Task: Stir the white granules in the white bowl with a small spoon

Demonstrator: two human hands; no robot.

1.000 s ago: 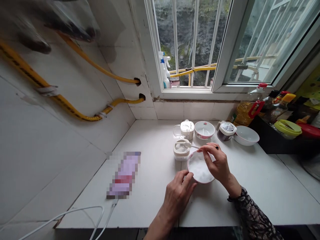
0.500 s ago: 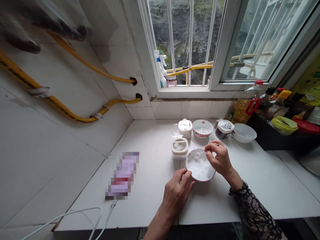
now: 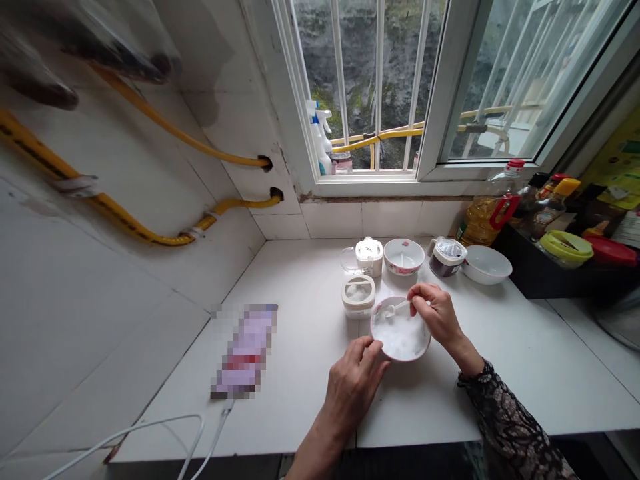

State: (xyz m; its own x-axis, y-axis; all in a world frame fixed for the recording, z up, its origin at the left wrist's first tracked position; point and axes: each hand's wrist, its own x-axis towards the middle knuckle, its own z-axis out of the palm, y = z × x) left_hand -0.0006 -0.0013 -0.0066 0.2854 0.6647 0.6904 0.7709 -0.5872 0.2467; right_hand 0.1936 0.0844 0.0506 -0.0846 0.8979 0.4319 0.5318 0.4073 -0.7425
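Clamping spoon (image 3: 401, 306) (R hand (image 3: 436, 316)) + bowl (image 3: 407, 359) (L hand (image 3: 354, 379)); already holding wht. grains (image 3: 400, 337) in bowl, w/ some left in jar (image 3: 359, 309).

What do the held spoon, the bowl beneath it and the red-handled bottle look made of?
Spoon: likely plastic, being slim and plain white; too small to judge finish.
Bowl: probably glazed ceramic, white with a smooth pinkish rim, though melamine could look alike.
Red-handled bottle: apparently clear, glossy plastic; it is see-through and catches highlights.

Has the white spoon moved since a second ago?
Yes. Against the open jar, the white spoon has moved right and nearer the person, its head now over the bowl.
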